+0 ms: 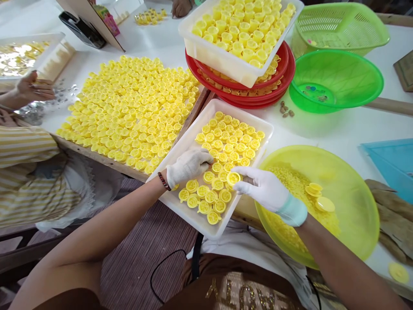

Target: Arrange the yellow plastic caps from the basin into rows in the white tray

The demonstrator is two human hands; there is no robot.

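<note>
- Our right hand, in a white glove, is closed in a pinch on one yellow cap, thumb and forefinger at its rim. The cap sits just above the near rows in the white tray.
- Our left hand, also gloved, lies knuckles-up on the tray with its fingertips on the caps. We cannot tell whether anything is tucked under the curled fingers.
- To do this well, we judge that the pinch should stay light and on the rim, with the cap level and hollow side up like its neighbours. It should come straight down into a gap, so the packed rows are not nudged.
- The left hand can steady the nearest caps, but its fingers should stay out of the spot the right one works at.
- Just to the right, touching the tray's edge, is a yellow bowl with small pale pieces and a few discs.
- Beyond the tray are stacked red bowls under a white bin of caps, then a green bowl and a green basket.
- To the left, a board on the table is covered with caps, and a co-worker's hand works beside it.
- Our right forearm crosses the bowl's rim, so we judge a careless elbow could tip it.
</note>
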